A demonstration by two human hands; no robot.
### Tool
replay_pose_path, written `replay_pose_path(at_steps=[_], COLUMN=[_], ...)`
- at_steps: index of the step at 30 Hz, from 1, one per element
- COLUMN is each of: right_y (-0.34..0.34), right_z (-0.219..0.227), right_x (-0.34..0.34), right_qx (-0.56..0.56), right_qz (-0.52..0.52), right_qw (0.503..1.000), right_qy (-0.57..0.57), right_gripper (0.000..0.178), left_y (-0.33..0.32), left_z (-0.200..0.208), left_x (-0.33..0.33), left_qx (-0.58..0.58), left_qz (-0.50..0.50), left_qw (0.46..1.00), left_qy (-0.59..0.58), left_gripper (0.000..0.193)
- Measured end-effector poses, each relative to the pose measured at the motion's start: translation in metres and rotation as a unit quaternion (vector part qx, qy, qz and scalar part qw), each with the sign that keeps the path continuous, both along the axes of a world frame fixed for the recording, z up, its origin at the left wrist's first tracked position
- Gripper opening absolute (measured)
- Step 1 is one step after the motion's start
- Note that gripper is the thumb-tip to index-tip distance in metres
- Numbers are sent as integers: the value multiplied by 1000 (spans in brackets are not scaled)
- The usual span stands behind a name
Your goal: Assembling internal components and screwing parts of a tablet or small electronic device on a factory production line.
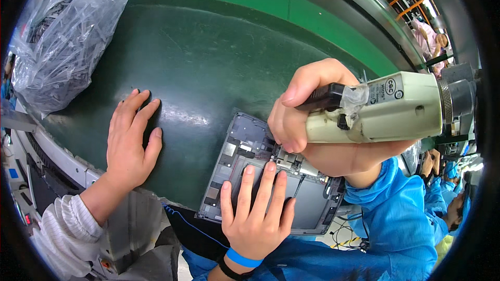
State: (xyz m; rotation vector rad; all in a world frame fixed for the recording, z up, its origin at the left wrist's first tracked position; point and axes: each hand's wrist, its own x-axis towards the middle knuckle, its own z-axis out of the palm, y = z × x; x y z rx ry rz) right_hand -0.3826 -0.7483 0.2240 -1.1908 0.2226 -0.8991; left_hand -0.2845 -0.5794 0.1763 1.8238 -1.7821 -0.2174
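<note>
An opened tablet (pixel 311 205) lies tilted on the green work surface, its circuit parts and dark grey battery area exposed. My left hand (pixel 256 219), with a blue wrist strap, rests on it with the fingers spread flat. In my right hand (pixel 291 117) is a pale green electric screwdriver (pixel 388 112), gripped over the upper part of the tablet. Tape is wrapped by its black lever, and its tail end points right. The hand and the tool's body hide the tip, so I cannot tell whether it touches a screw.
A co-worker's hand (pixel 127 148) in a white sleeve lies on the green mat (pixel 198 62) to the left. A clear plastic bag (pixel 73 47) of grey parts stands at the far left. A metal rail (pixel 359 13) runs along the far side. Other people sit at right.
</note>
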Motion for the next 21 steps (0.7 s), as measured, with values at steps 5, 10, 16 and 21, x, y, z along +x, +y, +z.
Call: replay_pose_path(at_steps=[5, 10, 16, 21], right_y=[1, 4, 9, 3], right_z=[6, 4, 34, 31], right_x=[-9, 7, 10, 10], right_qx=[3, -9, 26, -7], right_qz=[11, 27, -13, 40], right_qw=[998, 999, 954, 964], right_qy=[68, -34, 298, 263], right_gripper=[76, 108, 98, 100], left_y=[6, 6, -54, 1], left_z=[-8, -7, -1, 0], left_x=[-11, -10, 62, 2], left_qx=[10, 13, -19, -11], left_qz=[-17, -12, 123, -3], left_qw=[1000, 1000, 992, 1000], left_qy=[-3, 1, -30, 5], left_gripper=[41, 41, 41, 41])
